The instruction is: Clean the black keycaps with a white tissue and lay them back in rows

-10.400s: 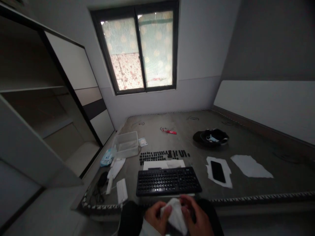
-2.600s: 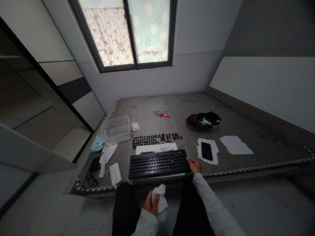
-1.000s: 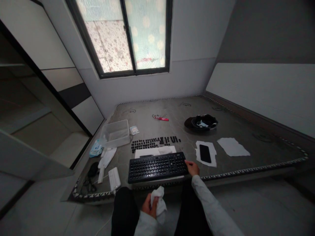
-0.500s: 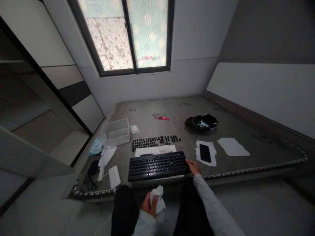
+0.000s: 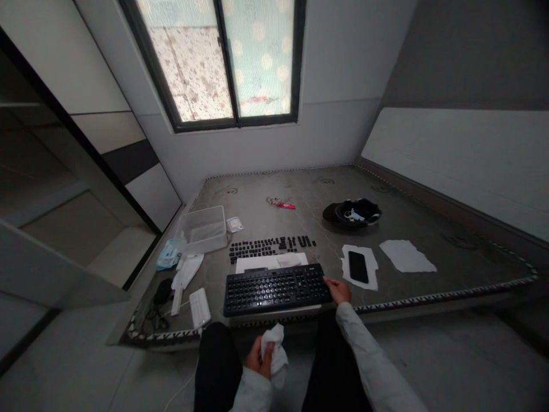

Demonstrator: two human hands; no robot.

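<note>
1. Sleeve (image 5: 254,390) at the bottom centre of the frame leads up to the left hand (image 5: 257,357), which hangs between the dark-clad knees, fingers curled and thumb laid over the top.
2. Tissue (image 5: 278,350) is bunched inside that closed hold, its loose end spilling out to the right and downward.
3. The right arm slants in from the lower right, the right hand (image 5: 340,290) bent inward with its fingertips touching the right end of the keyboard. The far side of the fingers is hidden, so I cannot tell whether they pinch it.
4. The keyboard (image 5: 277,290) lies across the lower centre, above the left hand and well apart from the tissue, all of it to the left of the right hand.
5. A white block (image 5: 199,308) lies at lower left; the phone (image 5: 358,267) rests on paper right of centre.
6. Just beyond the keyboard, partly covered by it, is a white sheet (image 5: 257,263), then rows of keycaps (image 5: 261,248).
7. Further up are the clear box (image 5: 206,229) at left, the cap (image 5: 351,213) at right, and a red strip (image 5: 283,204) near the middle.
8. The window (image 5: 263,63) fills the top centre.
</note>
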